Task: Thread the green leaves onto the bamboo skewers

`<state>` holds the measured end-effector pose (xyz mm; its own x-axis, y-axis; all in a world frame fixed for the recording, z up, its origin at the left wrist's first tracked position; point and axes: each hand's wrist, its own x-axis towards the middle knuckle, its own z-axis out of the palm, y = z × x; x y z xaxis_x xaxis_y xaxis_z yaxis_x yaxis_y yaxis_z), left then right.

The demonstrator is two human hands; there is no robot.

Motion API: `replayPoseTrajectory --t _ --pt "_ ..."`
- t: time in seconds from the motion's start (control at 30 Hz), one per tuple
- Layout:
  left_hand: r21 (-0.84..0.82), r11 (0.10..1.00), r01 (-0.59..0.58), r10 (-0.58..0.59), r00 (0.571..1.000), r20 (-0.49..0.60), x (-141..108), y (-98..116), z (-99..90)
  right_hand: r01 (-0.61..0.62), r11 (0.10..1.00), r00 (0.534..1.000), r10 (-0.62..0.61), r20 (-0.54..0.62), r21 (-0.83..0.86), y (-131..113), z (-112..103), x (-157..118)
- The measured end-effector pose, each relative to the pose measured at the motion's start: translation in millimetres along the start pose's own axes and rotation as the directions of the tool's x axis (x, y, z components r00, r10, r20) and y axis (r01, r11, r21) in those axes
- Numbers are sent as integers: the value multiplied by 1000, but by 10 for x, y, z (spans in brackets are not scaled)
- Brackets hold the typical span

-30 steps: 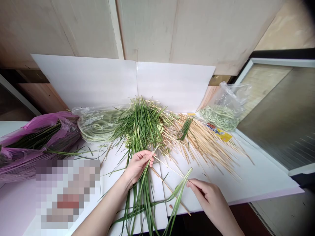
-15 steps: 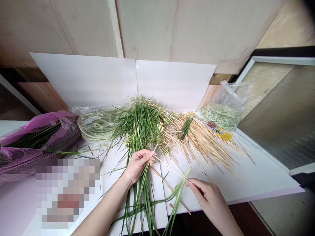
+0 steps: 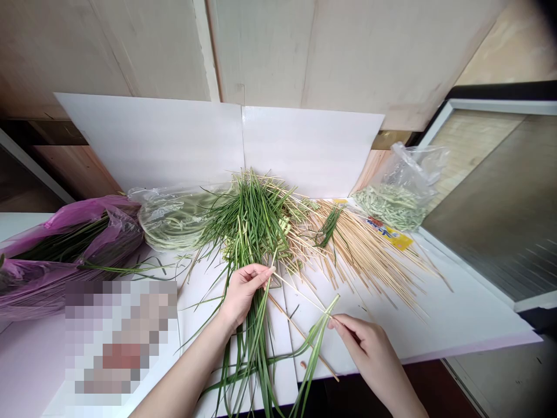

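My left hand (image 3: 243, 293) is closed in a pinch on a few garlic chives (image 3: 262, 316), their pale ends sticking up past the fingertips and their leaves hanging toward the table's front edge. A thin bamboo skewer (image 3: 302, 294) runs from those fingertips down to my right hand (image 3: 363, 342), whose thumb and fingers grip its lower end. Close to the right fingers, more chive stems (image 3: 319, 328) cross the skewer; whether it pierces them is hard to see. Beyond the left hand lies a heap of green chives (image 3: 256, 203) with skewer sticks poking out to the right.
Many loose bamboo skewers (image 3: 374, 255) fan across the white table (image 3: 456, 319). A clear bag of pale green pieces (image 3: 391, 206) stands at back right. To the left are a clear bag (image 3: 174, 217) and a purple bag (image 3: 108, 238) of chives. One skewer (image 3: 300, 334) lies near the front edge.
The pale chive ends rise slightly higher above my left fingertips, and the left fingers have drawn closer together. My right hand and the skewer have barely moved.
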<state>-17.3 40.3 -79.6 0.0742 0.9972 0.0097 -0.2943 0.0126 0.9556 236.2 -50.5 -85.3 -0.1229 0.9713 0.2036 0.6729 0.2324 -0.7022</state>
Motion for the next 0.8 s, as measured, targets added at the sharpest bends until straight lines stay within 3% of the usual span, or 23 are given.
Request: replayPoseTrajectory --t 0.17,0.33,0.57,0.8 --pt "-33 999 9 -8 999 34 3 0 -9 1 1000 997 -2 77 17 -11 14 8" --pt "-48 999 -10 9 1000 -18 22 1 -38 -28 998 994 22 102 53 -23 24 -1" --pt "-48 999 2 -3 1000 -18 40 -28 -45 3 999 1000 -2 -13 34 22 110 -13" --pt "-51 999 -5 4 1000 -26 44 -13 -35 -11 999 1000 10 27 44 24 113 -6"
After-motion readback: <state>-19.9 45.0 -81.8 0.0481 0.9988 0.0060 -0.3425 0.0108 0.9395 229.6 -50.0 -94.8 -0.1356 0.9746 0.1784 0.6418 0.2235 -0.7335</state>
